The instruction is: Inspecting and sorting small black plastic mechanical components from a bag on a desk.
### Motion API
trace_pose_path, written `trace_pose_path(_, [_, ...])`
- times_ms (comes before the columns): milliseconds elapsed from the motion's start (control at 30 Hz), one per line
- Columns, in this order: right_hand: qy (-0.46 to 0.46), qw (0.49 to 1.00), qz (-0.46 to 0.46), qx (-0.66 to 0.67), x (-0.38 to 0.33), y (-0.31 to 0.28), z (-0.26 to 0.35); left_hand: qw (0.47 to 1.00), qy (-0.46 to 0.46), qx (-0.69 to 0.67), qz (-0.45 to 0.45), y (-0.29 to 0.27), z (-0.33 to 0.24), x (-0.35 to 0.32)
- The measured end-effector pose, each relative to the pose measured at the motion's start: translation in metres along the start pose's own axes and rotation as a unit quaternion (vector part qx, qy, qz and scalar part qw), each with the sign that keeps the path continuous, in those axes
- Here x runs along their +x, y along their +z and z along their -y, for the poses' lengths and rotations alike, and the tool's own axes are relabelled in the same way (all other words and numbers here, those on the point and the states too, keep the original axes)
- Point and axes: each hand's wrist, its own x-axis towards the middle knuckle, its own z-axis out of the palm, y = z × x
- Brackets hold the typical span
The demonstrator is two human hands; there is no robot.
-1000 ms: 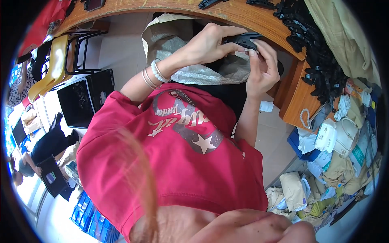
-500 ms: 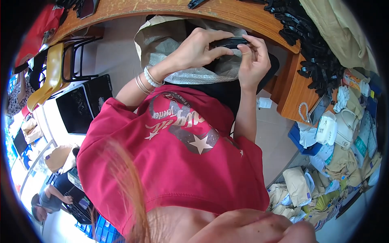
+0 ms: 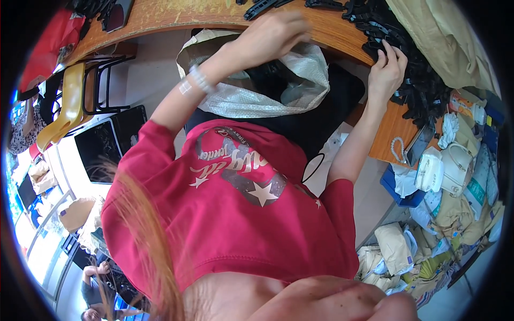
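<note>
A woven sack (image 3: 257,99), silver-white with a tan mouth, hangs open at upper centre, just below the table edge. Flat dark screens (image 3: 99,147) lie at mid left beside a yellow chair. A slim dark phone (image 3: 418,144) rests on the table corner at right. A blue crate (image 3: 399,190) stands below it. Tan and white bags (image 3: 393,249) are heaped in the lower right. An orange packet (image 3: 461,101) sits near the right rim.

Hands parted, left hand (image 3: 276,32) moved up to the wooden table (image 3: 176,13), right hand (image 3: 386,67) shifted to the black clip pile (image 3: 417,85).
</note>
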Motion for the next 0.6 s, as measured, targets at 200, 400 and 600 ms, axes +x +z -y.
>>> trace_pose_path(200, [-0.064,0.998,-0.019,-0.014,0.005,0.014,-0.005,0.945,-0.064,0.312,0.068,0.034,0.009,0.083])
trace_pose_path(400, [0.101,0.971,-0.085,0.197,-0.006,-0.001,0.02,0.975,0.039,0.149,-0.16,0.035,0.014,0.061])
trace_pose_path(600, [0.155,0.925,0.023,0.347,-0.027,0.006,0.054,0.975,0.069,0.167,-0.127,0.051,0.033,0.055])
